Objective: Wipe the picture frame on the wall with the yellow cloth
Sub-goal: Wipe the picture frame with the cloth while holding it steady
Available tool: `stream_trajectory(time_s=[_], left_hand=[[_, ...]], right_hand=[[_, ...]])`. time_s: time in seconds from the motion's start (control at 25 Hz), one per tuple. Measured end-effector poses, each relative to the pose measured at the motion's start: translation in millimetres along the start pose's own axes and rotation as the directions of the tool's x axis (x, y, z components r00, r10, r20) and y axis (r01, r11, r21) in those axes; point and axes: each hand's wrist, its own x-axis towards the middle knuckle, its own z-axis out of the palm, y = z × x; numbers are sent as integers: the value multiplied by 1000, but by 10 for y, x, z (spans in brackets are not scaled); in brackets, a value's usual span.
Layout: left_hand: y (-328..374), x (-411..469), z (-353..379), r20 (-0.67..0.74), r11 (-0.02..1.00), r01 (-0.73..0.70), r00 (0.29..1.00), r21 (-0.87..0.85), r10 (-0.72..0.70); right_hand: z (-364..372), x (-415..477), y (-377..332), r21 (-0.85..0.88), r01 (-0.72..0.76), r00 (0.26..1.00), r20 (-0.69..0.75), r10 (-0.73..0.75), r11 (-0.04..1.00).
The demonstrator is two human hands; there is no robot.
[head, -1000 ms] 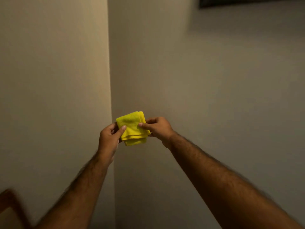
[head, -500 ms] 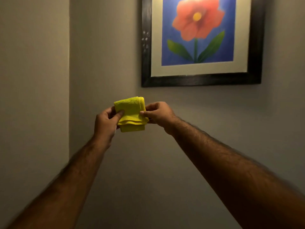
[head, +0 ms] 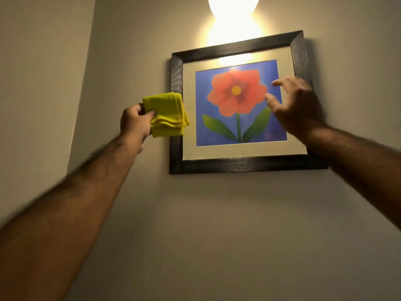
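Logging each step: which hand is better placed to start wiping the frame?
Left. The left hand already grips the folded yellow cloth beside the picture frame; the right hand is open and empty.

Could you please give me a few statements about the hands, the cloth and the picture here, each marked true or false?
1. The left hand grips the folded yellow cloth. True.
2. The right hand also holds the cloth. False: it is empty, fingers spread, in front of the picture frame.
3. The picture shows a red flower on blue. True.
4. The frame is white. False: it is dark.
5. A lit lamp glows above the frame. True.
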Motion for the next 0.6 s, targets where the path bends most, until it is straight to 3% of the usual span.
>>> stream_trajectory(time_s=[0.16, 0.28, 0.4, 0.48, 0.6], left_hand=[[99, 279, 267, -82, 995, -32, 996, 98, 40], [50, 314, 462, -182, 971, -46, 979, 233, 90], [3, 238, 556, -256, 926, -142, 936, 349, 240], [-44, 152, 579, -259, 832, -262, 867, 489, 425], [-50, 51, 608, -29, 566, -497, 734, 658, 679]], right_hand=[[-97, 163, 557, -261, 33, 997, 76, -14, 965], [-12, 76, 767, -308, 11, 981, 186, 49, 951], [161, -92, 853, -335, -7, 975, 208, 82, 942], [256, -181, 868, -342, -18, 982, 170, 80, 940], [359, -255, 904, -363, -5, 993, 110, 48, 932]])
